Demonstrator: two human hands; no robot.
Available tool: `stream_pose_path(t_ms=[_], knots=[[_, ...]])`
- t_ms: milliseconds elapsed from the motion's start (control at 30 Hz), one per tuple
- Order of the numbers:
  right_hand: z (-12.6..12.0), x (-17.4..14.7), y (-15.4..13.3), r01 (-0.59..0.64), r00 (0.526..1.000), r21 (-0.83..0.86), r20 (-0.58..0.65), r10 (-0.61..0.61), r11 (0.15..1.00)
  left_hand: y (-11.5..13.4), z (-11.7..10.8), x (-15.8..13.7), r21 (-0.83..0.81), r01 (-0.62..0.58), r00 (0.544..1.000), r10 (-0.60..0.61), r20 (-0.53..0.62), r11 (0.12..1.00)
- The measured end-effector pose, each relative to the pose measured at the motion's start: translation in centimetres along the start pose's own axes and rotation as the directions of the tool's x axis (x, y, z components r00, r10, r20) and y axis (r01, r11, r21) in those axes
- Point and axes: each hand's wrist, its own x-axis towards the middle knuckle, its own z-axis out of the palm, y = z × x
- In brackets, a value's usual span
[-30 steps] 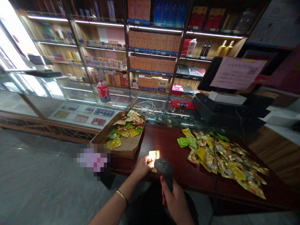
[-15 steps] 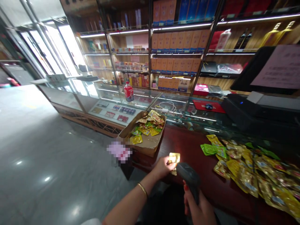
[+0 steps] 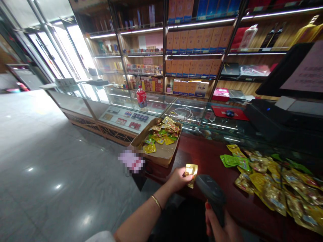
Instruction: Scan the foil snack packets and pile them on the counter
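Observation:
My left hand [image 3: 179,179] pinches a small gold foil snack packet [image 3: 192,170] above the front edge of the dark red counter. Just to its right, my right hand [image 3: 222,225] is wrapped round the handle of a black barcode scanner [image 3: 211,189]. The scanner's head is close to the packet, with a small gap between them. A shallow cardboard box [image 3: 161,160] on the left of the counter holds several gold, yellow and green packets. To the right lies a loose heap of similar packets [image 3: 272,185].
A glass display case [image 3: 156,112] runs along the back, with a red-labelled bottle [image 3: 141,97] and a white cable [image 3: 182,113] on it. A mouse [image 3: 229,113] rests on a red mat beside a dark monitor [image 3: 285,72]. Shelves of boxes [image 3: 196,40] line the wall.
The whole scene has shifted slightly right as the camera turned. The bright scanner light on the packet has gone, and a bit more of the packet shows. Both hands keep their holds.

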Motion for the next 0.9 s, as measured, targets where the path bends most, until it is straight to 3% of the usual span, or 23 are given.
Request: stream_pose_path(t_ms=[100, 300, 467, 667, 900], knots=[[0.2, 0.1, -0.2, 0.008, 1.0, 0.029, 0.028, -0.009, 1.0, -0.2, 0.0, 0.1, 0.028, -0.004, 1.0, 0.004, -0.002, 1.0], [0.9, -0.6, -0.8, 0.082, 0.995, 0.08, -0.056, -0.078, 0.993, -0.3, -0.2, 0.4, -0.105, -0.034, 0.998, 0.04, 0.049, 0.994], [0.9, -1.4, -0.7, 0.057, 0.997, 0.096, -0.062, -0.051, 0.994, -0.4, -0.4, 0.4, -0.158, -0.054, 0.994, 0.068, 0.085, 0.986], [1.1, -2.1, -1.0, 0.028, 0.998, 0.089, -0.054, -0.023, 0.996, -1.1, -0.3, 0.8, -0.274, 0.01, 0.995, 0.018, 0.098, 0.962], [1.4, -0.6, -2.0, 0.077, 0.997, 0.042, -0.021, -0.076, 0.996, -0.1, -0.5, 0.4, 0.072, -0.015, 0.999, 0.013, 0.033, 0.997]])
